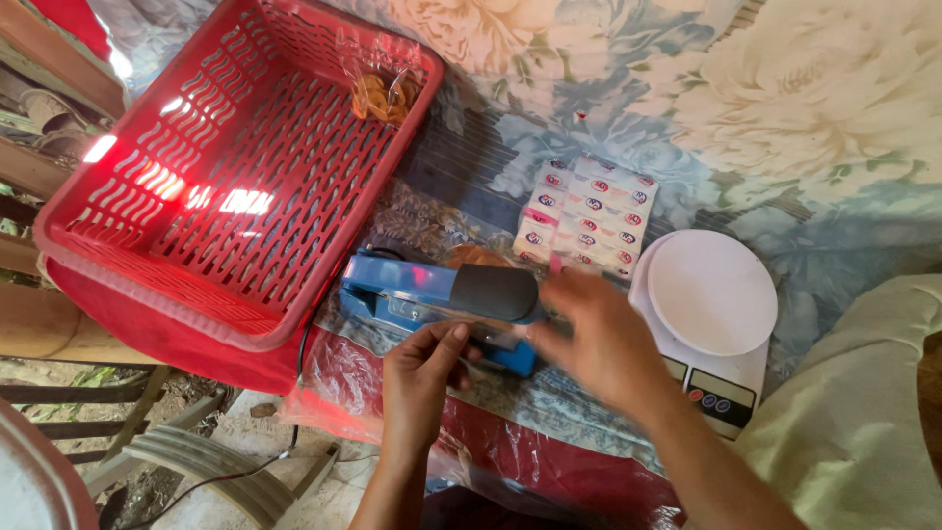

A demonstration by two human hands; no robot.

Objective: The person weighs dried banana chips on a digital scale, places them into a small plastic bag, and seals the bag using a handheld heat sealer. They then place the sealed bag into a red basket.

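At the centre of the frame lies a blue heat sealer [442,294] with a dark grey press arm, its length running left to right across the bench [844,88], which is covered in a flowered cloth. A black cord leaves its left end and drops off the lower-left edge, so the machine sits near that edge, where the cord can hang free.

The left hand [420,378] comes up from the bottom centre and is closed in a pinch: thumb and fingers hold the edge of a thin clear plastic bag [488,345] right at the sealer's front lip, apparently keeping the film flat and lined up with the sealing strip. The right hand [599,344] enters from the lower right and hovers just over the right end of the sealer; it is blurred, fingers loosely curled, and I cannot tell whether it grips the bag or only rests on it.

Just right of the hands a white kitchen scale [711,314] with a round platform stands close enough to be reached without moving. Above the sealer, toward upper centre, a stack of small white printed labels or packets [589,211] lies flat. The upper left is filled by a red slotted plastic basket [157,196], tilted over a red cloth, holding one clear packet of brownish snacks [385,93] in its far corner. A pale green sleeve [854,412] shows at the lower right.
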